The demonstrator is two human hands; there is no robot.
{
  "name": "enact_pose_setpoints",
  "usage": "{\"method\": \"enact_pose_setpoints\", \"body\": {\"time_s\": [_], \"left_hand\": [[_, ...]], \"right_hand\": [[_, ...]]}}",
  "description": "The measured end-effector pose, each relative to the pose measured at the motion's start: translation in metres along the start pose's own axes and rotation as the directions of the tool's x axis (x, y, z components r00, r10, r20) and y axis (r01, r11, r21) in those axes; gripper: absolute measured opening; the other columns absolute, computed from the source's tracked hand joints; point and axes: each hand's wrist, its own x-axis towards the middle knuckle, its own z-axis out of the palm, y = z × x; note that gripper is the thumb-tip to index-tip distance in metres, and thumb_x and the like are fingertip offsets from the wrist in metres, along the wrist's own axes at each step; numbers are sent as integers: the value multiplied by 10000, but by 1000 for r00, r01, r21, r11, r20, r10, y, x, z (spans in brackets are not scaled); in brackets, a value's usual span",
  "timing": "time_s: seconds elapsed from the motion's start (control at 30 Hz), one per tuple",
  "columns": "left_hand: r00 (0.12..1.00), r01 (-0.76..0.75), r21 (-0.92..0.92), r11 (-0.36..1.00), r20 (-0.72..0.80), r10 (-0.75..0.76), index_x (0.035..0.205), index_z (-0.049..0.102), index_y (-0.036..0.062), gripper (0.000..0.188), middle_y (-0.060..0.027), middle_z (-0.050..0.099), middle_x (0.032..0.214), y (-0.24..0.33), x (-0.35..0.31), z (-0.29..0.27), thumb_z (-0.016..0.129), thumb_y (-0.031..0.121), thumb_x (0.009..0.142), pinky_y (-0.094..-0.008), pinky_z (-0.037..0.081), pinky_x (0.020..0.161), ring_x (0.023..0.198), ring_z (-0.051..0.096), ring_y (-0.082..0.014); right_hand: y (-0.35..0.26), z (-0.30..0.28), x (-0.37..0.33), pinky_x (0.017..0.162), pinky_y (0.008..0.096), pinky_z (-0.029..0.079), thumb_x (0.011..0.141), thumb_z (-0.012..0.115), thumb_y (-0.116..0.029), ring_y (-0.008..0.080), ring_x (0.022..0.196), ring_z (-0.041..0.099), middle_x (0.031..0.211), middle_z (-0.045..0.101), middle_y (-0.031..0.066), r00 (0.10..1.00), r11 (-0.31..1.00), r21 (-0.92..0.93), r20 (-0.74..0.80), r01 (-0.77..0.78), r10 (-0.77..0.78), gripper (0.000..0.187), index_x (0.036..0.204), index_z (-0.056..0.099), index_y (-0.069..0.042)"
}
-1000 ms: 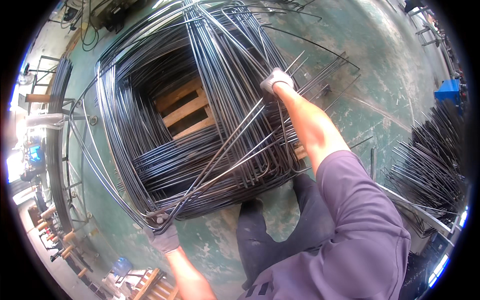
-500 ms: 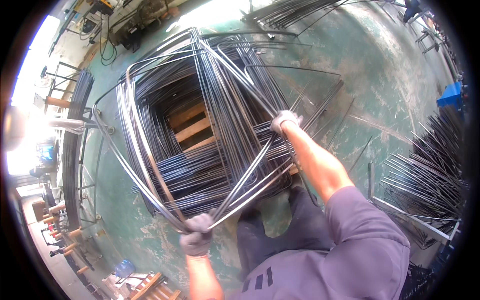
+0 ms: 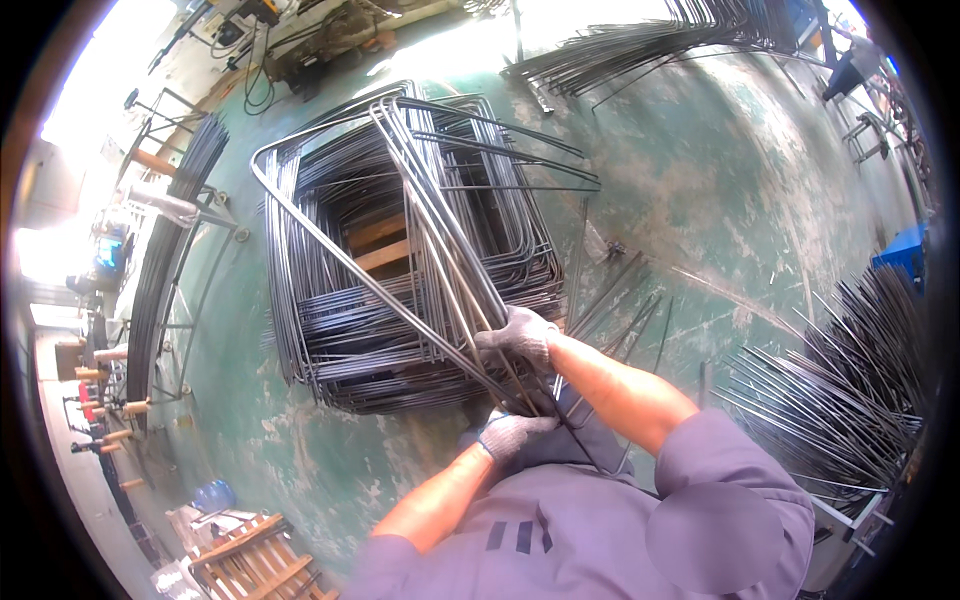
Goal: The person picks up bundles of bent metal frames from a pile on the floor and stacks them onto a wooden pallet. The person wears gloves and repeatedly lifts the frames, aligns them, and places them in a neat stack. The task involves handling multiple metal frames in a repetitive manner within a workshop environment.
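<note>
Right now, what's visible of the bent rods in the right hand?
Several thin, dark, metallic-looking bent rods, shiny in places, with rounded far corners. The gloved right hand grips them gathered together; the gloved left hand is at their near part, its hold unclear. They slant over the rod stack; contact unclear.
</note>
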Motion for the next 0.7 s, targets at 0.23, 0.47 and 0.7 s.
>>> {"method": "enact_pose_setpoints", "body": {"time_s": [0.23,0.47,0.7], "left_hand": [[984,147,-284,947,141,-110,1243,799,38,324,-58,812,1156,-17,-52,30,854,32,925,-349,606,953,1041,748,-181],[989,2,198,980,146,-31,1224,805,60,320,-25,796,1027,-28,-114,25,857,90,909,-308,579,790,870,717,-130],[797,-594,709,380,584,156,1136,803,105,237,-90,778,1118,-170,-70,46,831,219,930,-387,588,909,1059,714,-182]], "right_hand": [[25,-21,-76,842,423,698,927,794,55,276,960,812,1145,779,155,960,942,328,280,-68,-29,518,1416,640,-19],[54,14,-156,910,419,681,899,894,-59,286,1057,806,1203,785,172,943,934,358,312,-3,-116,557,1400,661,10],[87,87,-243,695,374,635,862,885,-39,192,779,751,938,779,99,976,962,-260,-179,77,-126,398,1231,739,-3]]}}
